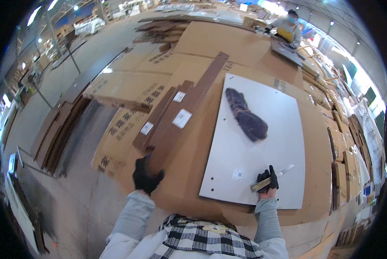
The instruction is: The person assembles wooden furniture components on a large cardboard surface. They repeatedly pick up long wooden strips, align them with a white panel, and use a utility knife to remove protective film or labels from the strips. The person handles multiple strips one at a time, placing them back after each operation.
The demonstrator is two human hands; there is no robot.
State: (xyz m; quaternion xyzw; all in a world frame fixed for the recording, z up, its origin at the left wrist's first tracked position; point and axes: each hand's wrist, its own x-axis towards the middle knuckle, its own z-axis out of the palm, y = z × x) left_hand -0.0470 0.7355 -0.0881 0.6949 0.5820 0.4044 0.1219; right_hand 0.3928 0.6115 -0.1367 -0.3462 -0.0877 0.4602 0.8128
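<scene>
My left hand (147, 176), in a black glove, closes on the near end of a long brown board (193, 95) that slants away across the cardboard. Two shorter brown boards (161, 116) lie against its left side, and white labels show on the boards. Over the lower right of a white panel (228, 164), my gloved right hand (268, 179) is closed on a knife (285, 171). Its pale blade points up and right, its yellowish handle down and left. A dark purple, fuzzy bundle (246, 114) lies on the panel, which has small holes near its edges.
Large flattened cardboard (185, 190) covers the work surface. Stacked brown boards (59, 129) stand to the left, and more boards (161, 32) lie at the far end. Cardboard cartons (338, 142) line the right. A masked co-worker (287, 30) stands at the far right beside a dark panel (286, 52).
</scene>
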